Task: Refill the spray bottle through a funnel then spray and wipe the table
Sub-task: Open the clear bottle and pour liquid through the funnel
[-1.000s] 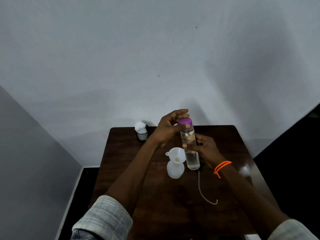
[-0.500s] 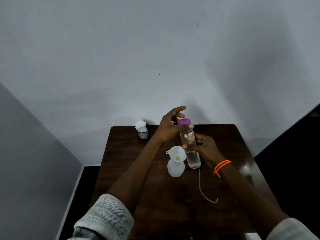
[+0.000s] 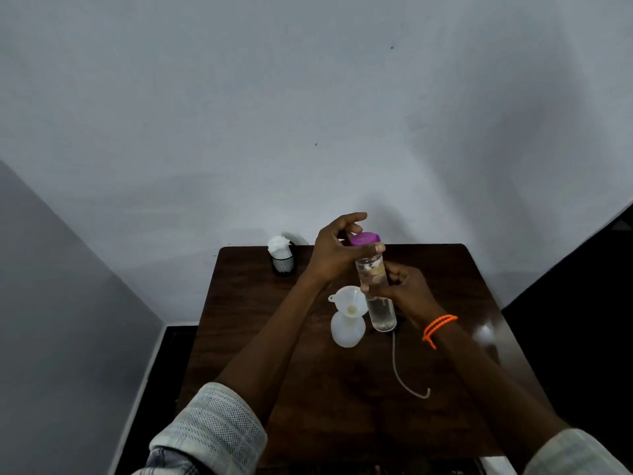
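A clear water bottle (image 3: 378, 303) with a purple cap (image 3: 363, 238) stands upright over the dark wooden table (image 3: 260, 337). My right hand (image 3: 406, 293) grips the bottle's middle. My left hand (image 3: 337, 250) holds the purple cap with thumb and fingers, and the cap sits slightly tilted on the neck. Just left of the bottle a white funnel (image 3: 349, 299) rests in the neck of a white spray bottle (image 3: 346, 329) without its sprayer head. A thin dip tube (image 3: 404, 375) lies on the table in front of the bottle; the sprayer head it leads to is hidden.
A black mesh cup holding white tissue (image 3: 282, 257) stands at the table's back left corner. The table is pushed against a pale wall. An orange band (image 3: 436, 327) circles my right wrist. Dark floor shows on both sides of the table.
My left hand has turned on the purple cap, the fingers spreading wider, and the cap now sits tilted on the neck. The bottle and my right hand have barely moved.
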Demonstrator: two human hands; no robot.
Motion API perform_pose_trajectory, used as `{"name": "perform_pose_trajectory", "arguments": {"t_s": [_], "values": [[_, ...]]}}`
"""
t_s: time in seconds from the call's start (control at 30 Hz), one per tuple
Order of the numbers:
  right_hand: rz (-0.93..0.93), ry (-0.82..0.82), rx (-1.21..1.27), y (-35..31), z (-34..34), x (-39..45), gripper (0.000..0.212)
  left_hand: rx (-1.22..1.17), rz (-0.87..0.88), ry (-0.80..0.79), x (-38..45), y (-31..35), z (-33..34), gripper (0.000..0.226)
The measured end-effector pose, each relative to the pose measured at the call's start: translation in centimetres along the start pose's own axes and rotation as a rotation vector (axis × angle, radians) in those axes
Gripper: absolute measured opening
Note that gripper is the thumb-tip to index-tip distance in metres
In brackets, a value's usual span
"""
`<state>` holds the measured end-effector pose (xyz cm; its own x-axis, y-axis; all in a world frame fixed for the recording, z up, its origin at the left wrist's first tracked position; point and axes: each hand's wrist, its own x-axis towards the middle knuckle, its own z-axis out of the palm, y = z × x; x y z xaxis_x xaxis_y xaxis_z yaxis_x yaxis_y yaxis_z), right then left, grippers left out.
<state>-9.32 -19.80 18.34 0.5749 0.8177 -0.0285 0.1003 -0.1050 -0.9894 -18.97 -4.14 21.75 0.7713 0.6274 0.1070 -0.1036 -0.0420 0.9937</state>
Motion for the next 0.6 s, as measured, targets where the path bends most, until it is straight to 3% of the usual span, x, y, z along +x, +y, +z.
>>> {"name": "perform_pose_trajectory", "arguments": {"t_s": [0.23,0.43,0.6], "values": [[-0.003,0.003,0.003,0.16,0.05,0.01,0.034,-0.132,-0.063,-0.140,-0.09,0.10,-0.48,0.054],[-0.003,-0.015,-0.019,0.33,0.08,0.02,0.034,-0.021,-0.043,-0.014,-0.57,0.61,-0.19,0.055],[-0.002,-0.005,0.009,0.33,0.24,0.07,0.033,-0.014,-0.059,-0.070,-0.41,0.39,-0.07,0.052]]}}
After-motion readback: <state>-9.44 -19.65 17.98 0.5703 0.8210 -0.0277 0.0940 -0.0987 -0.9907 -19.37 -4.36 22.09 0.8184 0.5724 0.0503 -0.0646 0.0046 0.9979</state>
